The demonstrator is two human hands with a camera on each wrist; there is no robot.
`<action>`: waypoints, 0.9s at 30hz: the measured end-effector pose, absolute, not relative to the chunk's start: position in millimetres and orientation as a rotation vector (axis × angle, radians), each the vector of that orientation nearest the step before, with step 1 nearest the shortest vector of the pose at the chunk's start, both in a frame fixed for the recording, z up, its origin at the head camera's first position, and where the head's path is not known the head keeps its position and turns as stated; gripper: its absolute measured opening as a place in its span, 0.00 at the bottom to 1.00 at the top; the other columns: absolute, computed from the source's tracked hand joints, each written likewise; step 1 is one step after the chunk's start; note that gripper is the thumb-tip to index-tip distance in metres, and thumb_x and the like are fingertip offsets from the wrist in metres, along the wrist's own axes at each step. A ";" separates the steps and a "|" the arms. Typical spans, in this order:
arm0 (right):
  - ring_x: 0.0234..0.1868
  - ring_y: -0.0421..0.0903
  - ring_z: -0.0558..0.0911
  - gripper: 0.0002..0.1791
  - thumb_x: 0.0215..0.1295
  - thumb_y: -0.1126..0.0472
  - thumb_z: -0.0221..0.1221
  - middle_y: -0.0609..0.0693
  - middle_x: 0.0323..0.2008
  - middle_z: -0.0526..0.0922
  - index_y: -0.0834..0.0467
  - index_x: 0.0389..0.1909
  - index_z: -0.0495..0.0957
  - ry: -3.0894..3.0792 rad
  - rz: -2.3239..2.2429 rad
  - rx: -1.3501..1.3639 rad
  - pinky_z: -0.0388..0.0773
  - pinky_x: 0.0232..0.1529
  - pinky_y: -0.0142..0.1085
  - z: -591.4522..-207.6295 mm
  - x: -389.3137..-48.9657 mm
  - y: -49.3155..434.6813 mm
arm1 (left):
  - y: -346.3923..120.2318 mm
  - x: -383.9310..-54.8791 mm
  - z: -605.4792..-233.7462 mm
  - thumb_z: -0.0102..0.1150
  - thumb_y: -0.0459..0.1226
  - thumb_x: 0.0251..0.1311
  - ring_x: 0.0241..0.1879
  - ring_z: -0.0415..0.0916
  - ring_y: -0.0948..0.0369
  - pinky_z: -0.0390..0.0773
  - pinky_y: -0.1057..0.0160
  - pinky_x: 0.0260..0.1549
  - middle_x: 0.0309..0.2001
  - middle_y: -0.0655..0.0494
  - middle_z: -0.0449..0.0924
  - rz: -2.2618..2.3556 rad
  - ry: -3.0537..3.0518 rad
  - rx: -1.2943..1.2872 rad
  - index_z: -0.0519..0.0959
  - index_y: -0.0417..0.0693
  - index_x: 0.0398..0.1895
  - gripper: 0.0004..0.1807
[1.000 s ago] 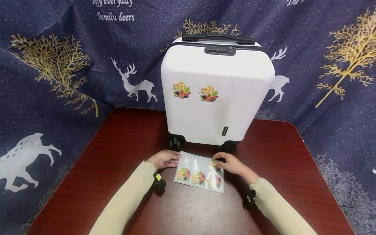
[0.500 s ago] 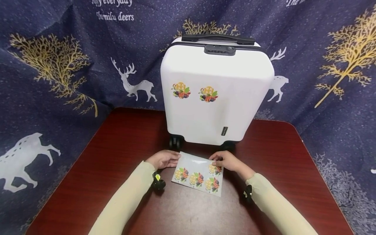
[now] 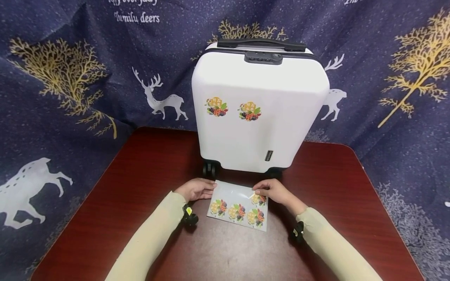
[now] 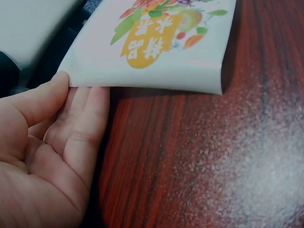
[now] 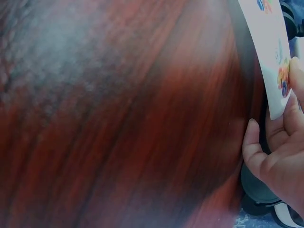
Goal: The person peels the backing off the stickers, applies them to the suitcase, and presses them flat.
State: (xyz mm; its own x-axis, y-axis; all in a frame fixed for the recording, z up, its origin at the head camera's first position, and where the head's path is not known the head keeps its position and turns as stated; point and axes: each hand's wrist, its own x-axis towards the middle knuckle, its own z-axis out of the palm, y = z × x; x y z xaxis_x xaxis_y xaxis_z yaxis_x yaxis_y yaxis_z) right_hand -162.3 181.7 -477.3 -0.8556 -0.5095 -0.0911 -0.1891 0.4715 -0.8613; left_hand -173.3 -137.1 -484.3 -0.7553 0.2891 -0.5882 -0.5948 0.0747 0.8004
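Between both hands, a white sheet of fruit stickers (image 3: 230, 193) is held just above the table, in front of the suitcase. My left hand (image 3: 197, 189) pinches its far left corner; in the left wrist view, the thumb lies on top of the sheet (image 4: 142, 78) and the fingers are beneath. My right hand (image 3: 275, 192) pinches the far right part, beside a fruit sticker (image 3: 258, 199). In the right wrist view, the right hand (image 5: 285, 149) grips the sheet's end, with the hand partly cut off. Several stickers remain along the near edge.
A white suitcase (image 3: 242, 142) with a black handle (image 3: 261, 44) stands upright on wheels behind the sheet. Two matching fruit stickers (image 3: 216, 107) are on its front. The dark red table (image 3: 158, 156) backs onto a blue patterned curtain (image 3: 168, 58).
The sheet's near edge has tipped slightly towards me and then back up. My right hand has shifted a little along the far right part. My left hand has stayed at its corner.
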 end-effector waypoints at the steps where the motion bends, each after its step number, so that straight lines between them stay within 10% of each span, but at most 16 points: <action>1: 0.32 0.35 0.81 0.12 0.71 0.67 0.61 0.66 0.40 0.89 0.72 0.48 0.83 2.389 -1.331 -0.584 0.81 0.34 0.26 -477.6 -162.3 181.6 | -136.8 -173.6 -484.4 0.53 0.31 0.74 0.36 0.84 0.64 0.89 0.60 0.52 0.33 0.58 0.85 1.752 1.712 -0.309 0.67 0.29 0.69 0.23; 27: 0.32 0.38 0.80 0.08 0.68 0.68 0.63 0.63 0.37 0.89 0.69 0.41 0.86 2.516 -1.254 -0.557 0.79 0.31 0.26 -464.3 -158.0 176.0 | -135.2 -174.4 -485.8 0.52 0.30 0.75 0.35 0.84 0.65 0.88 0.59 0.55 0.31 0.59 0.85 1.745 1.733 -0.316 0.68 0.28 0.68 0.22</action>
State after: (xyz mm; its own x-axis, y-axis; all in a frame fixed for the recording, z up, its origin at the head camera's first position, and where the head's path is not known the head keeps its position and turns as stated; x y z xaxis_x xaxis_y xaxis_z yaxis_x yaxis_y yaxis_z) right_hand -158.0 176.0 -464.3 -0.8884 -0.4535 -0.0720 -0.2155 0.5503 -0.8067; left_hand -174.4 -135.2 -485.8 -0.7594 0.2737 -0.5903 -0.5922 0.0850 0.8013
